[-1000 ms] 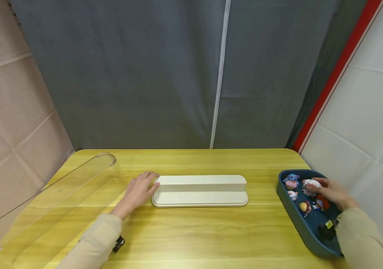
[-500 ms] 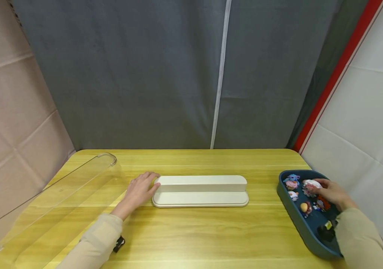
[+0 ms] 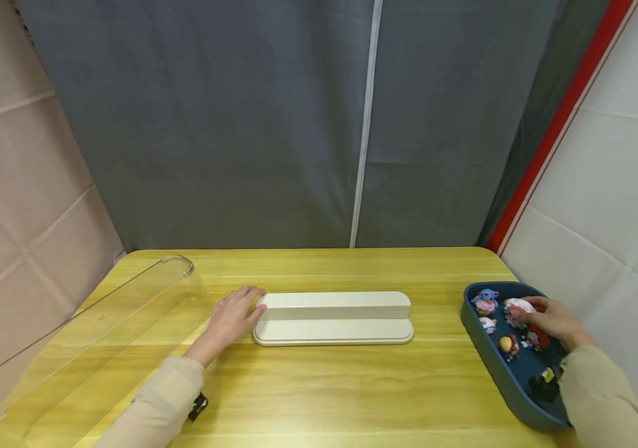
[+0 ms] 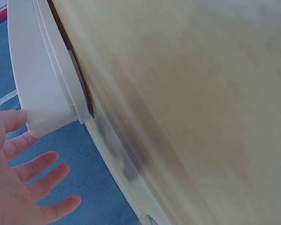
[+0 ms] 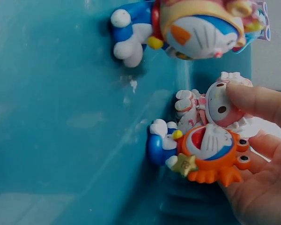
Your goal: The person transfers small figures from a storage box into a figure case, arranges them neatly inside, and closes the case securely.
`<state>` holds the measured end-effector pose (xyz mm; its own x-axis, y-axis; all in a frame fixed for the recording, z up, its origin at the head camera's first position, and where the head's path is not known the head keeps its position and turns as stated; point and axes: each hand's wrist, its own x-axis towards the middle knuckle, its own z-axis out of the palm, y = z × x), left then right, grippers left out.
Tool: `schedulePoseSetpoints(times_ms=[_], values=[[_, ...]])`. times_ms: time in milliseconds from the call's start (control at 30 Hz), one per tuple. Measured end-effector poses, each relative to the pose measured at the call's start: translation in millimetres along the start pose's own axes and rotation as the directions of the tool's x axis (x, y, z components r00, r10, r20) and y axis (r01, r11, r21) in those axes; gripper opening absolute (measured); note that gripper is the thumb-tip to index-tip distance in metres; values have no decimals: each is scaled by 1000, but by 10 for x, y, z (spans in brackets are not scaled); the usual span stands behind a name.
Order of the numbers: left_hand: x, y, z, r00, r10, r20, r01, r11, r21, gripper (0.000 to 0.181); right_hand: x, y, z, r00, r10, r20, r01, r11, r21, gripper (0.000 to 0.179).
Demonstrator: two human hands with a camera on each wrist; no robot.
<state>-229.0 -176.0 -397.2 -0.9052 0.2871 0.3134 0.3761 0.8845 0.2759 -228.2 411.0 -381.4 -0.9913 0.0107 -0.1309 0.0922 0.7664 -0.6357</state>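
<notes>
At the left end of a white stepped display base (image 3: 332, 333), my left hand (image 3: 235, 314) rests with thumb and forefinger against its edge. The left wrist view shows the other fingers spread past the corner of the base (image 4: 47, 70). My right hand (image 3: 556, 320) reaches into a dark blue tray (image 3: 495, 376). Its thumb lies on the head of a pink-and-white figurine (image 5: 218, 101), pinching it with fingers partly hidden behind. Touching that one is a figurine in an orange crab costume (image 5: 206, 152). Another blue-and-white figurine (image 5: 196, 33) lies nearby in the tray.
A long transparent cover (image 3: 95, 330) stands on the left of the wooden table (image 3: 319, 392). More small figurines (image 3: 485, 302) lie along the tray's left side. A dark curtain (image 3: 240, 124) hangs behind the table, and a white wall (image 3: 610, 205) borders the right.
</notes>
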Motion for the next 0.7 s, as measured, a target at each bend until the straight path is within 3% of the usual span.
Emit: schedulePoseSetpoints(times_ms=[433, 700], values=[[0, -13, 1, 1000, -6, 6, 6, 1000, 1, 32, -54, -90, -69, 997, -69, -16, 69, 998, -2, 55], [-3, -7, 15, 1000, -11, 12, 11, 1000, 3, 31, -105, -203, -120, 993, -114, -45, 111, 992, -58, 56]])
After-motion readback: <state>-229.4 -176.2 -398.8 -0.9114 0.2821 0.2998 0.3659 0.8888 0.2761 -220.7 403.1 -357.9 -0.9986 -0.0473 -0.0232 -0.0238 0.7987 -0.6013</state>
